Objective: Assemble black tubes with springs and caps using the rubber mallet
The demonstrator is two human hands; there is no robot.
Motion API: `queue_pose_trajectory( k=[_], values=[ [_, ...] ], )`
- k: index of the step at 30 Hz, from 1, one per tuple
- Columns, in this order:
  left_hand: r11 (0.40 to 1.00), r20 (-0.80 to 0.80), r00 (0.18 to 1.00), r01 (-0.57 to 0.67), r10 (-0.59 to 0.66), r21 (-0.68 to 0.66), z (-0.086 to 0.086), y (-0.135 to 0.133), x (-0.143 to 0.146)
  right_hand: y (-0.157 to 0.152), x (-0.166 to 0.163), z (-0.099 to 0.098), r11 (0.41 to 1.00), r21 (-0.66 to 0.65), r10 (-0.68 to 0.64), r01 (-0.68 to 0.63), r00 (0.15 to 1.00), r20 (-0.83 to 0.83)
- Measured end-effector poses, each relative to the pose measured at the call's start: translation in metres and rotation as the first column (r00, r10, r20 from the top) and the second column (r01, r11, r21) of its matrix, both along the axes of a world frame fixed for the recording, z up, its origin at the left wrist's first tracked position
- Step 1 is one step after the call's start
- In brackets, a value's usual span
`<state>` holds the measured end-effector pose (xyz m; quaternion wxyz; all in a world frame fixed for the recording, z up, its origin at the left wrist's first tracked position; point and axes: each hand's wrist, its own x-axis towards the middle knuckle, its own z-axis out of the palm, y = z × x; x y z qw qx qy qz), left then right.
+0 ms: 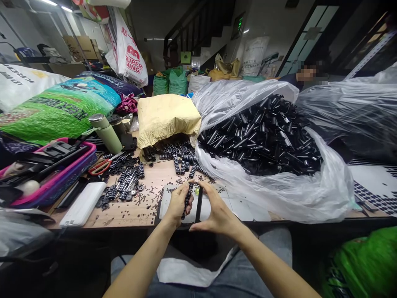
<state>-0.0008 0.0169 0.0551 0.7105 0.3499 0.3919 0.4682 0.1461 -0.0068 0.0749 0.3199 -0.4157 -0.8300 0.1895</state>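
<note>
My left hand [178, 203] is closed around a slim black ribbed roller [187, 198] with pale specks, held slanting over the near edge of the table. Close beside it, my right hand [218, 209] spans a smooth black plastic strip [199, 205] lengthwise, fingers at its far end and thumb at its near end. Beneath both hands lies a pale board [245, 205]. More speckled ribbed rollers [178, 159] spill from a yellow sack [169, 116] just beyond. To the right, a clear plastic bag [331, 182] gapes around a heap of black plastic pieces [263, 140].
At left are a pink-and-purple basket [83, 159], a white box-shaped object [83, 205], red-handled scissors [101, 166] and a green flask [107, 134]. Rollers with metal pins [127, 184] and small black rings [142, 203] lie scattered. A person [294, 78] is behind the bag.
</note>
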Motion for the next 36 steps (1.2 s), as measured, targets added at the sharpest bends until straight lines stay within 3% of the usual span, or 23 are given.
queue_pose_trajectory(
  k=[6,12,21,23,25,27,29,30,33,36],
  values=[
    [0.987,0.093,0.982,-0.159,0.162,-0.032,0.005,-0.007,0.008,-0.001,-0.014,-0.003,0.998,0.051,0.020,-0.019,1.000,-0.016],
    [0.980,0.107,0.984,-0.129,0.146,-0.151,0.012,-0.011,0.009,0.000,-0.015,-0.012,1.000,0.000,0.015,-0.015,1.000,0.001],
    [0.979,-0.052,0.994,-0.100,0.092,-0.180,0.001,-0.012,0.010,-0.003,-0.016,-0.013,0.988,-0.152,-0.015,0.008,0.999,-0.046],
    [0.987,-0.102,0.993,-0.070,0.056,-0.146,-0.004,-0.013,0.008,-0.002,-0.019,-0.018,0.985,-0.171,-0.040,0.030,0.998,-0.055],
    [0.998,-0.243,0.968,-0.056,0.059,0.017,-0.013,-0.015,0.007,-0.001,-0.023,-0.027,0.982,-0.178,-0.066,0.055,0.996,-0.059],
    [0.953,-0.476,0.864,-0.016,0.167,0.304,-0.025,-0.018,0.006,0.000,-0.026,-0.040,0.983,-0.155,-0.104,0.095,0.993,-0.054],
    [0.836,-0.674,0.667,0.137,0.319,0.531,-0.040,-0.021,0.004,0.001,-0.025,-0.053,0.983,-0.119,-0.141,0.138,0.990,-0.018],
    [0.780,-0.738,0.563,0.241,0.373,0.578,-0.046,-0.021,0.002,0.001,-0.021,-0.059,0.982,-0.102,-0.156,0.157,0.988,0.018],
    [0.650,-0.834,0.308,0.525,0.457,0.550,-0.058,-0.018,-0.005,-0.001,0.004,-0.066,0.943,-0.022,-0.322,0.332,0.926,0.199],
    [0.539,-0.837,0.146,0.703,0.528,0.463,-0.057,-0.013,-0.014,-0.006,0.035,-0.056,0.830,0.059,-0.523,0.554,0.737,0.428]
  ],
)
